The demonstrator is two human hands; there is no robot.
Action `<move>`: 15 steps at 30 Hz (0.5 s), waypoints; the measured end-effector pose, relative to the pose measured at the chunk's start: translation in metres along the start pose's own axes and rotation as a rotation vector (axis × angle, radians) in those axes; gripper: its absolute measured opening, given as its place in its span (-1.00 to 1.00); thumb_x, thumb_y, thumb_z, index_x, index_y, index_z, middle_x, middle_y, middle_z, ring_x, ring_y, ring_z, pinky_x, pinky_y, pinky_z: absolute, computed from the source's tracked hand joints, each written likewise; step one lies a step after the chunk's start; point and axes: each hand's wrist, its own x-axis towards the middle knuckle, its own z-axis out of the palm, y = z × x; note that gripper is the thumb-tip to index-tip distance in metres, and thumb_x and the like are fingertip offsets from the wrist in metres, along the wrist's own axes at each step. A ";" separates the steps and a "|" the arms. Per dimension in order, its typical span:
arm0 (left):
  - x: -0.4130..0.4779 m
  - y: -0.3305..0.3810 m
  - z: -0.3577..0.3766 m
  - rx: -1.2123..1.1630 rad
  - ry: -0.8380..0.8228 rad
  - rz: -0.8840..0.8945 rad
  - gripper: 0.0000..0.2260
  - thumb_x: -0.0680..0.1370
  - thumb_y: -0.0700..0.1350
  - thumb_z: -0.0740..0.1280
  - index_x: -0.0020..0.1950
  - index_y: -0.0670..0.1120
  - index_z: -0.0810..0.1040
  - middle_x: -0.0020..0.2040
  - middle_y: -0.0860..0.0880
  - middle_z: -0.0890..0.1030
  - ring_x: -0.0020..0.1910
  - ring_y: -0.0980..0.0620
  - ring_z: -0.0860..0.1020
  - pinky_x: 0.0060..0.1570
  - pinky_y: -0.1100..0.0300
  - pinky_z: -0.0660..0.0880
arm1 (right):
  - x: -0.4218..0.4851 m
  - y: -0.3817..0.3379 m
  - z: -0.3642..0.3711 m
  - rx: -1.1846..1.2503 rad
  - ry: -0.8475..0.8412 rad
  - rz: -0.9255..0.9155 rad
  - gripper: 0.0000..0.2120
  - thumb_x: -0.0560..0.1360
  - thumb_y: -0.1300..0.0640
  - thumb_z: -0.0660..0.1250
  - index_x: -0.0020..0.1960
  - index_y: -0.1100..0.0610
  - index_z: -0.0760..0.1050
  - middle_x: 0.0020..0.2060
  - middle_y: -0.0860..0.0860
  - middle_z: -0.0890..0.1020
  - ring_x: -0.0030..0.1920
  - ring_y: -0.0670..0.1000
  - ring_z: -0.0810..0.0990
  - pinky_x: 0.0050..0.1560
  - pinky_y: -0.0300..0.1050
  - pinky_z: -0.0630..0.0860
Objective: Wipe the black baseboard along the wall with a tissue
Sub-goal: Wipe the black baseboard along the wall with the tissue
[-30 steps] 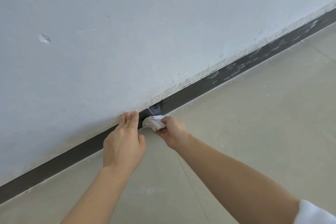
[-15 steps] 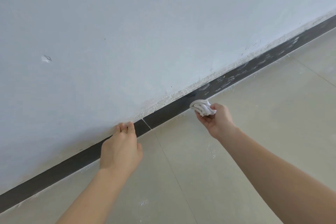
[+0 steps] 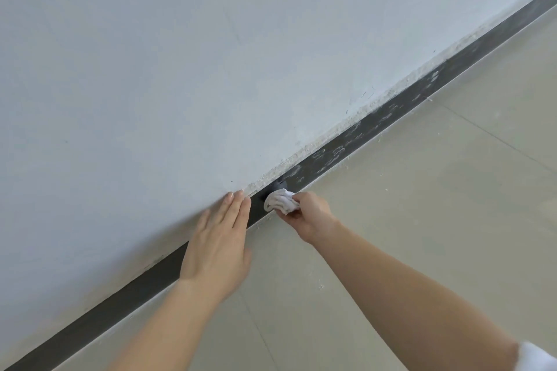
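Baseboard (image 3: 361, 143) — black strip at your hands | right hand (image 3: 310, 214) grips wadded tissue (image 3: 281, 201) against it | left hand (image 3: 220, 244) flat, fingers straight, on wall (image 3: 211, 69) just beside | press firmly, sweep toward chalky smears (image 3: 337, 156) beyond.

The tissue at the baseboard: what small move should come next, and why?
Probably slide the tissue rightward along the baseboard with the right hand. White smears cover the strip on that side, while the part beside the left hand looks dark and clean.
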 end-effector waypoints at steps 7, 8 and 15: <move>-0.005 -0.008 0.017 0.036 0.062 0.024 -0.28 0.21 -0.17 0.45 0.37 -0.23 0.41 0.39 -0.12 0.41 0.34 -0.06 0.42 0.25 -0.01 0.21 | 0.025 -0.071 -0.034 -0.005 0.162 -0.165 -0.87 0.56 0.39 0.10 -0.03 0.26 0.41 0.03 0.20 0.47 -0.23 0.07 0.53 -0.46 -0.19 0.59; -0.005 -0.007 0.017 0.039 0.057 0.018 -0.28 0.21 -0.18 0.45 0.37 -0.22 0.41 0.39 -0.12 0.41 0.34 -0.06 0.42 0.26 0.00 0.20 | 0.024 -0.079 -0.040 0.040 0.181 -0.191 -0.86 0.55 0.39 0.10 -0.04 0.26 0.42 0.02 0.21 0.49 -0.24 0.06 0.54 -0.45 -0.19 0.59; -0.004 -0.002 0.017 0.001 0.032 -0.019 -0.26 0.18 -0.19 0.46 0.37 -0.22 0.41 0.39 -0.12 0.40 0.37 -0.03 0.38 0.26 0.00 0.21 | -0.011 -0.037 -0.043 0.049 0.119 -0.035 -0.81 0.53 0.33 0.12 0.06 0.29 0.47 -0.08 0.24 0.58 -0.26 0.10 0.58 -0.28 -0.05 0.62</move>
